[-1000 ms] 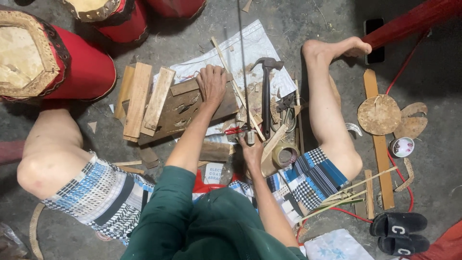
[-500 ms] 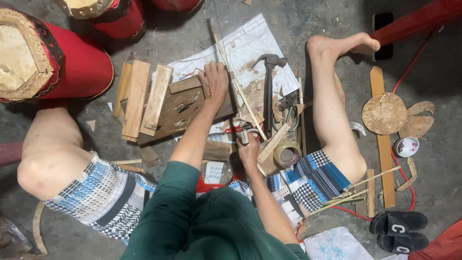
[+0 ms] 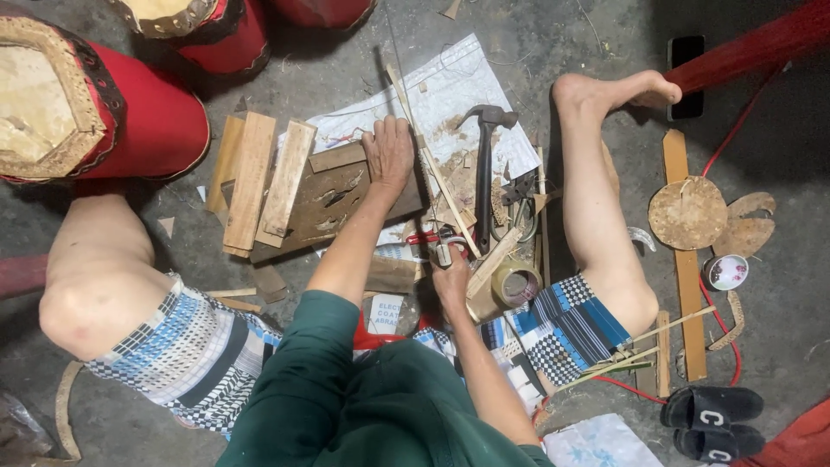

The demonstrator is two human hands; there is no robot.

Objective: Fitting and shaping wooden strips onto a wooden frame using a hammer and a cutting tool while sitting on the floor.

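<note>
Left hand [image 3: 389, 156] still flat on board [image 3: 333, 203], right hand [image 3: 450, 277] nearer.

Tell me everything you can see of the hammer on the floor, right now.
The claw hammer with a dark metal head and black handle lies flat on the white paper sheet spread on the floor. Its head points away from the person, its handle runs back toward the right hand. Neither hand holds it; the left hand presses the brown wooden board beside it. Wood scraps and a thin wooden strip lie alongside.
</note>
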